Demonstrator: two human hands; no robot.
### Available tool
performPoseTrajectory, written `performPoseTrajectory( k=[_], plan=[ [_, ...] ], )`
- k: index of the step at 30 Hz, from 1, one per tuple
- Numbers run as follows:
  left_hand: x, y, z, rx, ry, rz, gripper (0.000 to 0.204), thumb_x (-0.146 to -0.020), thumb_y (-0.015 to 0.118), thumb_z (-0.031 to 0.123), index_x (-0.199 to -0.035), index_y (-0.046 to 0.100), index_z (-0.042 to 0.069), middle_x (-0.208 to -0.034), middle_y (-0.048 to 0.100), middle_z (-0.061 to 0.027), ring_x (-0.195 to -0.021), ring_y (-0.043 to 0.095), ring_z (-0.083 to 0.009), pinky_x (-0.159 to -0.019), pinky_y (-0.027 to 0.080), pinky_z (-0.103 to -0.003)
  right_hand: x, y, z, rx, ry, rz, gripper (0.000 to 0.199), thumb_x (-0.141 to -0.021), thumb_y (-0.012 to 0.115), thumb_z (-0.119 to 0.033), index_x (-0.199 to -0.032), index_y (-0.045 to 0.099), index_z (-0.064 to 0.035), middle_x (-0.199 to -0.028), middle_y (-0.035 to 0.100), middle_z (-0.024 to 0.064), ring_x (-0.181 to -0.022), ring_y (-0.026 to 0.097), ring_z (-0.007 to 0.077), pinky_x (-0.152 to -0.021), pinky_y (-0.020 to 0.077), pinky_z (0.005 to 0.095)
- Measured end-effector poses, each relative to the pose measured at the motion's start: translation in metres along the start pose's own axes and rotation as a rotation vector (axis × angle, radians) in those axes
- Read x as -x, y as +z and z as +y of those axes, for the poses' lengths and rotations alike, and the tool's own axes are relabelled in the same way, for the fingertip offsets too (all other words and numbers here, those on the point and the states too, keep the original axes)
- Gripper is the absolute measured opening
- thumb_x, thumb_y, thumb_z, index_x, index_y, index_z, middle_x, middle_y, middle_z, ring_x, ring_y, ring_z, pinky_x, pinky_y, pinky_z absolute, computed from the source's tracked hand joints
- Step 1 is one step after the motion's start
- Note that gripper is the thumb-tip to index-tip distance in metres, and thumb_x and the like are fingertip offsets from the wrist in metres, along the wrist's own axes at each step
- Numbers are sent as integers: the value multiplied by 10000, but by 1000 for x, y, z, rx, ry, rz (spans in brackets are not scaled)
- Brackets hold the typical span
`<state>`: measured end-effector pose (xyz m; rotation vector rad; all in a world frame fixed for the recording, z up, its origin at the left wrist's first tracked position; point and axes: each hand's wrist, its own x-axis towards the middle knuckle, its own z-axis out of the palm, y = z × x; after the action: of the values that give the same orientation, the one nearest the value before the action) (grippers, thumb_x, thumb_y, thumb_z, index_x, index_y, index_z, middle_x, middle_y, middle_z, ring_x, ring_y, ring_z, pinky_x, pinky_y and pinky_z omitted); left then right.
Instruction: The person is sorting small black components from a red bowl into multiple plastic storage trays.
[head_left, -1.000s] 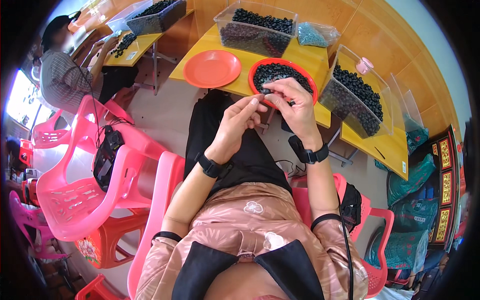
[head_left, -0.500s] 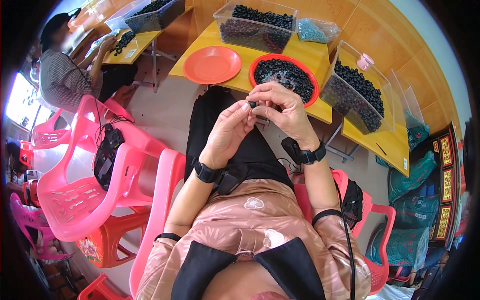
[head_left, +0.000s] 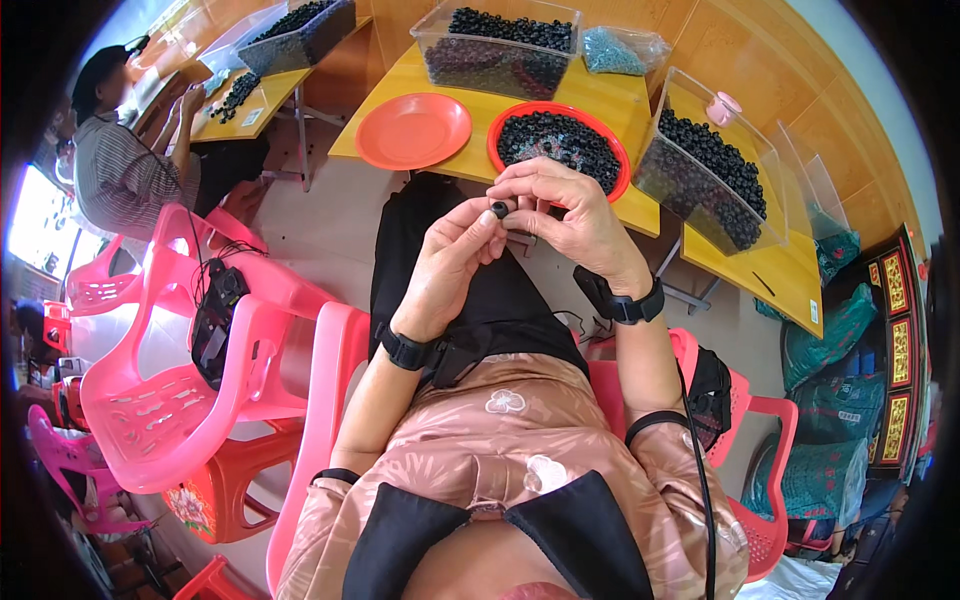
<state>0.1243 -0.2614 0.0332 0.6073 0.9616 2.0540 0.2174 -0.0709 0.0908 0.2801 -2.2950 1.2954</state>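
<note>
My left hand (head_left: pixel 448 262) and my right hand (head_left: pixel 566 211) meet above my lap, fingertips together. Between them they pinch one small black round piece (head_left: pixel 499 209). Just beyond the hands stands a red bowl (head_left: pixel 612 186) heaped with the same small black pieces, on the yellow table (head_left: pixel 437 173). An empty orange plate (head_left: pixel 412 130) lies to the bowl's left. Both wrists wear black bands.
Clear plastic bins of black pieces stand at the back (head_left: pixel 497 45) and at the right (head_left: pixel 706 176). A bag of blue-green bits (head_left: pixel 620 48) lies between them. Pink plastic chairs (head_left: pixel 190 390) crowd my left. Another person (head_left: pixel 125 165) sits at a second yellow table, far left.
Both hands have drawn back from the red bowl toward my body, and now hold a small black piece between their fingertips.
</note>
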Motion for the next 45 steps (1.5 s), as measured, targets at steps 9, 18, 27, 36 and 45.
performPoseTrajectory(
  k=[9, 18, 27, 36, 45],
  plan=[
    [1, -2, -1, 56, -15, 62, 233, -1152, 679, 231, -1296, 725, 54, -926, 648, 61, -807, 533, -41, -730, 419, -199, 0, 11, -8, 254, -109, 46, 268, -903, 839, 3, -1169, 816, -22, -1203, 764, 109, -1099, 762, 258, -917, 608, 340],
    [8, 12, 5, -106, 167, 177, 201, -1091, 747, 99, -1279, 722, 32, -975, 668, 43, -841, 568, -33, -764, 450, -188, 2, 18, -3, -329, 193, 25, 169, -1056, 759, -48, -1208, 803, 14, -1155, 769, 57, -976, 722, 114, -849, 593, 284],
    [7, 9, 5, -618, 459, 167, 310, -1011, 773, -71, -1312, 782, 4, -987, 561, 41, -833, 530, -26, -764, 464, -179, 6, 8, -2, -701, 539, -58, 263, -1055, 819, -275, -1085, 834, -14, -841, 733, -6, -774, 660, 58, -709, 517, 220],
    [12, 12, 13, -375, 245, 98, 228, -1077, 756, 70, -1296, 758, 7, -1022, 666, 39, -842, 549, -41, -764, 460, -214, 8, 6, -3, -630, 514, -64, 285, -1077, 789, -310, -1031, 804, -29, -878, 731, -14, -766, 643, 57, -716, 506, 233],
    [13, 7, 8, -119, 119, 19, 203, -1169, 648, 238, -1200, 725, 53, -983, 691, 32, -831, 564, -36, -730, 416, -202, 5, 6, -33, -317, 265, 37, 194, -959, 870, -39, -1147, 821, -34, -965, 700, -42, -761, 590, 40, -685, 474, 209]
  ],
)
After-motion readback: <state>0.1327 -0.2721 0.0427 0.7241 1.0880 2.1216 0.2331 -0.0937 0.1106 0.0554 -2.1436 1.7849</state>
